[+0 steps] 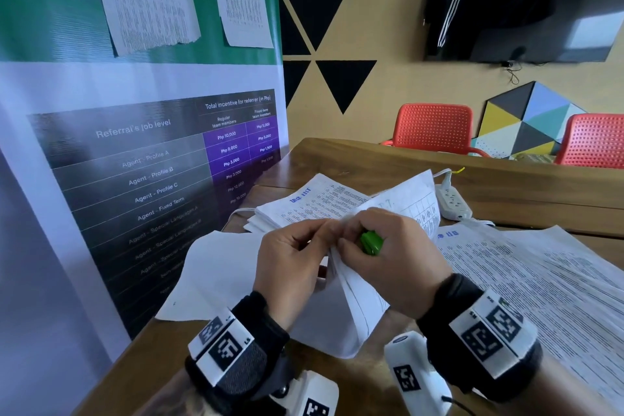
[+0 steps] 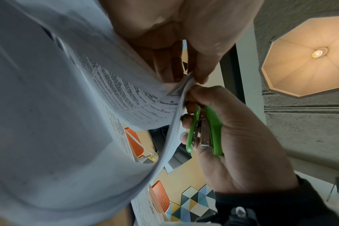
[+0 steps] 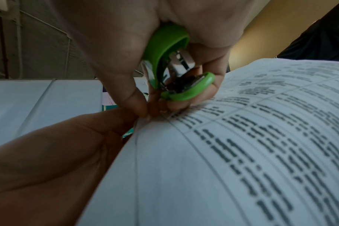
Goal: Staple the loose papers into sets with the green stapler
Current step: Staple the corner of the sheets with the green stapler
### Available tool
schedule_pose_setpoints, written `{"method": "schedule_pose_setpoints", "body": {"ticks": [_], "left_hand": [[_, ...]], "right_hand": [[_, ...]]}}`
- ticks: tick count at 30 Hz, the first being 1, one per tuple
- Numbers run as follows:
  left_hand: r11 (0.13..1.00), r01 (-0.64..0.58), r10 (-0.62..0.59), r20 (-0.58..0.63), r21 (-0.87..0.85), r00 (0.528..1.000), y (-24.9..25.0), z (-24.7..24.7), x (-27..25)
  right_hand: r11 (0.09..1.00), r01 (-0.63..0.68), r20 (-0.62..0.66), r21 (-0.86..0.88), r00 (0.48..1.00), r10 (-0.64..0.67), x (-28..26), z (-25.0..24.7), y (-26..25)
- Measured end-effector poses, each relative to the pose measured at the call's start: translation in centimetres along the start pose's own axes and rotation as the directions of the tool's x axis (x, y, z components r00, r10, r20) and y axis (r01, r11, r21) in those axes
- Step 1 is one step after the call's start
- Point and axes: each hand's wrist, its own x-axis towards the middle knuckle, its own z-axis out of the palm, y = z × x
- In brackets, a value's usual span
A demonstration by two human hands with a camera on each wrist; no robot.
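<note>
Against the left side of the bench [image 1: 371,159] stands a tall printed banner [image 1: 141,145], with two printed sheets [image 1: 148,10] pinned on its green upper part. Next to its foot, a blank white sheet [image 1: 216,273] lies on the wood. Just right of that, the left hand [image 1: 290,263] is raised over the bench, its grip pinching the corner of a set of papers [image 1: 358,294] between thumb and fingertips; the left wrist view shows that thumb [image 2: 201,67] pressed on the very corner where the sheets fan apart. Behind the hands sits a stack of printed pages [image 1: 304,203] with a blue heading. The right hand [image 1: 398,257] meets the left at the same paper corner. Its grip is curled round the green stapler [image 1: 370,242], which lies in the palm, while the thumb and forefinger tips also touch the corner. From the right wrist, the stapler [image 3: 174,64] has its mouth apart, metal magazine showing, just beside the paper edge and not closed on it. Held sheets curve up and away to the right. Farther right, a white power strip [image 1: 452,199] rests on the bench, and a wide spread of printed pages [image 1: 547,280] covers the near right part. Beyond the bench stand two red chairs [image 1: 435,128].
</note>
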Motion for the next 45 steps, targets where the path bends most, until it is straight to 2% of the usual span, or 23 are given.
{"method": "schedule_pose_setpoints", "body": {"ticks": [6,15,20,23,26,31,36,42,45], "left_hand": [[0.999,0.000,0.000,0.003,-0.044,1.000,0.2,0.2,-0.2],[1.000,0.022,-0.021,0.047,-0.016,0.999,-0.6,0.8,-0.5],[0.988,0.080,-0.075,0.047,-0.134,0.996,-0.5,0.8,-0.2],[0.961,0.193,-0.179,0.083,-0.200,0.980,-1.1,0.7,0.1],[0.964,0.223,-0.209,0.108,-0.143,0.972,-1.9,0.8,0.3],[0.988,0.101,-0.074,0.212,-0.120,0.975,-1.5,0.5,0.4],[0.993,0.031,0.002,0.266,-0.117,0.964,-0.1,1.8,0.9],[0.978,-0.205,0.186,0.303,0.031,0.935,1.9,4.6,2.4],[0.959,-0.275,0.238,0.328,0.072,0.914,3.1,5.6,2.8]], "right_hand": [[0.999,-0.002,-0.070,-0.041,0.998,0.000,0.1,-0.3,0.1],[0.973,0.048,-0.023,-0.227,0.998,-0.055,0.1,-0.7,0.7],[0.942,0.145,-0.032,-0.303,0.986,-0.162,0.3,-1.0,0.6],[0.948,0.200,0.025,-0.248,0.980,-0.200,0.5,-1.1,0.9],[0.960,0.229,0.088,-0.162,0.972,-0.217,0.9,-1.4,1.4],[0.975,0.199,0.076,-0.094,0.978,-0.193,0.7,-3.1,1.7],[0.949,0.294,0.077,-0.115,0.955,-0.286,0.4,-5.3,1.6],[0.971,0.202,0.022,-0.125,0.979,-0.201,0.1,-9.7,1.5],[0.981,0.128,0.026,-0.143,0.992,-0.125,-0.2,-11.4,1.3]]}}
